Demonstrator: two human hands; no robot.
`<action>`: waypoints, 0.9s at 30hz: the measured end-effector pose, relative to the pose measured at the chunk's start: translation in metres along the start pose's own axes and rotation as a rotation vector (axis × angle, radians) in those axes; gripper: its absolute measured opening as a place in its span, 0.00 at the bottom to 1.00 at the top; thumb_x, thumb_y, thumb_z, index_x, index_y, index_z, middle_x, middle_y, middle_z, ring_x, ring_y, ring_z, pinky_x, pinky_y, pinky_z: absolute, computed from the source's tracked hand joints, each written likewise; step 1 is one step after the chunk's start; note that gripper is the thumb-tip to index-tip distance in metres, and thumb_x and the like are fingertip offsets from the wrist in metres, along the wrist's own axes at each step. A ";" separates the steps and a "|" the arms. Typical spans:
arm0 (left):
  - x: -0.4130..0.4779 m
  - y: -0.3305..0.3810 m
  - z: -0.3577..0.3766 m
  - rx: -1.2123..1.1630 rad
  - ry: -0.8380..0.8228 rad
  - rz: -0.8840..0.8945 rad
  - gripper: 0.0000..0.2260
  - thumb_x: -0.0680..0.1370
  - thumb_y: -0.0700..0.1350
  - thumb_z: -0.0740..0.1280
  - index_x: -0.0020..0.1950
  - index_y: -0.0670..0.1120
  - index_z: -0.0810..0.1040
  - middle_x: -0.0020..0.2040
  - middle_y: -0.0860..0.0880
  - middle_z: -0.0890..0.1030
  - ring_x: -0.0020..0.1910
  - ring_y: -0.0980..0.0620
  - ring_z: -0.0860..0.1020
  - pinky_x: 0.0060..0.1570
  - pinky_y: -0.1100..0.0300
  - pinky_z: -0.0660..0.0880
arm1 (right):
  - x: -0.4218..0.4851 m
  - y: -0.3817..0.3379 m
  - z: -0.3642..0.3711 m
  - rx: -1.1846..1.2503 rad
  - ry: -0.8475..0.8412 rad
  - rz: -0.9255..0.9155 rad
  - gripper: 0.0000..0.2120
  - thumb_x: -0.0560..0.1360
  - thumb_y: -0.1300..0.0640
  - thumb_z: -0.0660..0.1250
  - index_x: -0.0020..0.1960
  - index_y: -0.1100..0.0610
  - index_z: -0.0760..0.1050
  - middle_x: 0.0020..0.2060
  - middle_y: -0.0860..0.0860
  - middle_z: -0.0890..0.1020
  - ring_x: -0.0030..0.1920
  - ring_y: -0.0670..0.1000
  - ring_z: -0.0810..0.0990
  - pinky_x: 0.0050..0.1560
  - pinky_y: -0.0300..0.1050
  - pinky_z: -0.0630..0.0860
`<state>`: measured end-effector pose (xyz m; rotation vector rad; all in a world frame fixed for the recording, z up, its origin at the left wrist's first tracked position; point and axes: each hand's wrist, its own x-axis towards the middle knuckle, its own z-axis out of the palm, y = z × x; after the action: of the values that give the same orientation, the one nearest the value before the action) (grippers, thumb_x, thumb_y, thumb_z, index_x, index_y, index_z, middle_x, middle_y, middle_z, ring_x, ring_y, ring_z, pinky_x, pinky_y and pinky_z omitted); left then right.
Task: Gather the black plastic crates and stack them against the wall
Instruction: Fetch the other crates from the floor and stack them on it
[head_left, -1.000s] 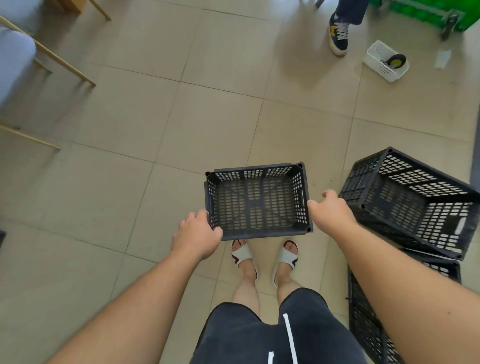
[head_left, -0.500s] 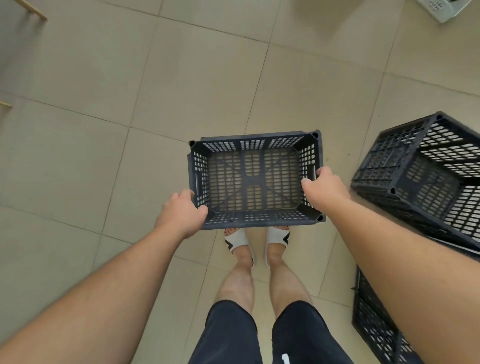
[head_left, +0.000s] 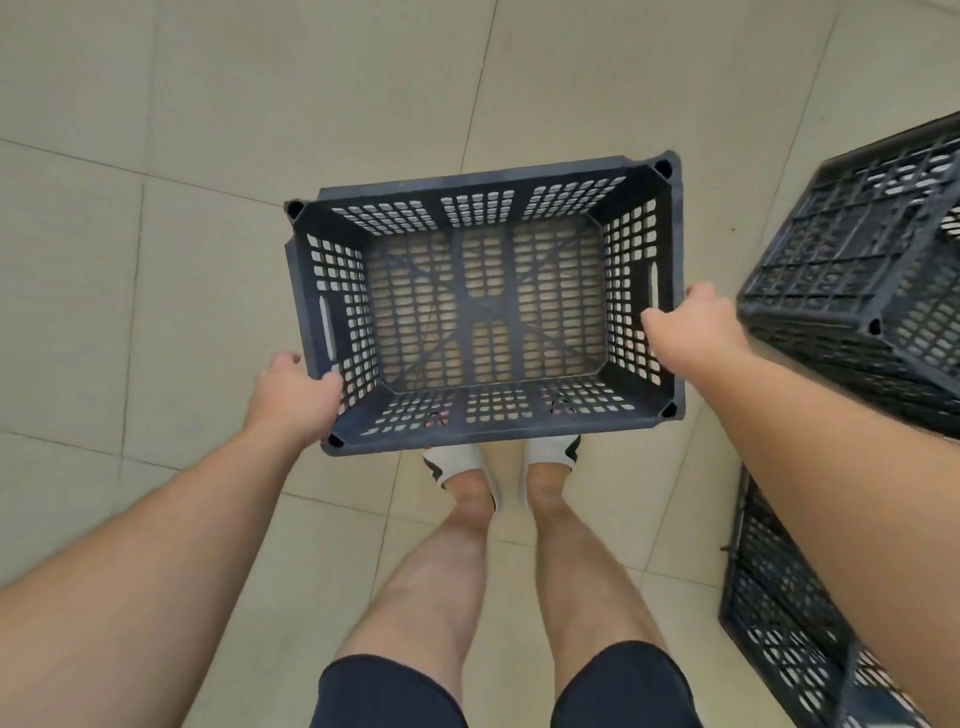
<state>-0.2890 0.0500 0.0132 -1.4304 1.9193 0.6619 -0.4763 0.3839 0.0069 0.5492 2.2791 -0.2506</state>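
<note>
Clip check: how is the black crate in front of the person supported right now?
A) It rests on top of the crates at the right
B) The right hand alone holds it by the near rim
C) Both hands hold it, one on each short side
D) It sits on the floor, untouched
C: the left hand grips the left side wall of the black crate, and the right hand grips the right side wall.

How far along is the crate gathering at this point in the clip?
Done: nothing looks finished; no wall or tidy stack is in view. In hand: one empty black slotted plastic crate, gripped at its short ends by the left hand and right hand. Left: carry it to the wall, then deal with the tilted black crate and the lower black crate at the right.
</note>
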 end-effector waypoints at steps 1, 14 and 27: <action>0.010 0.000 0.004 -0.012 0.010 -0.013 0.30 0.79 0.51 0.65 0.80 0.44 0.63 0.74 0.40 0.72 0.70 0.36 0.72 0.65 0.46 0.71 | 0.008 0.000 0.004 0.001 0.015 0.010 0.27 0.80 0.47 0.64 0.74 0.59 0.65 0.68 0.62 0.74 0.65 0.65 0.76 0.63 0.65 0.78; 0.096 0.024 0.037 -0.395 0.048 -0.105 0.15 0.80 0.47 0.62 0.66 0.43 0.73 0.55 0.47 0.82 0.50 0.46 0.79 0.41 0.59 0.70 | 0.081 -0.013 0.037 0.300 0.030 0.023 0.20 0.82 0.53 0.62 0.72 0.56 0.66 0.64 0.57 0.78 0.61 0.61 0.79 0.63 0.64 0.78; 0.087 0.014 0.021 -0.609 -0.032 -0.164 0.02 0.80 0.43 0.63 0.48 0.49 0.71 0.38 0.51 0.76 0.35 0.53 0.76 0.46 0.56 0.74 | 0.075 0.003 0.030 0.326 0.076 0.043 0.08 0.84 0.54 0.60 0.61 0.55 0.71 0.55 0.56 0.80 0.54 0.59 0.80 0.58 0.62 0.80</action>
<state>-0.3157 0.0138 -0.0660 -1.8976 1.6162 1.2500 -0.5019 0.3993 -0.0682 0.7847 2.3098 -0.5958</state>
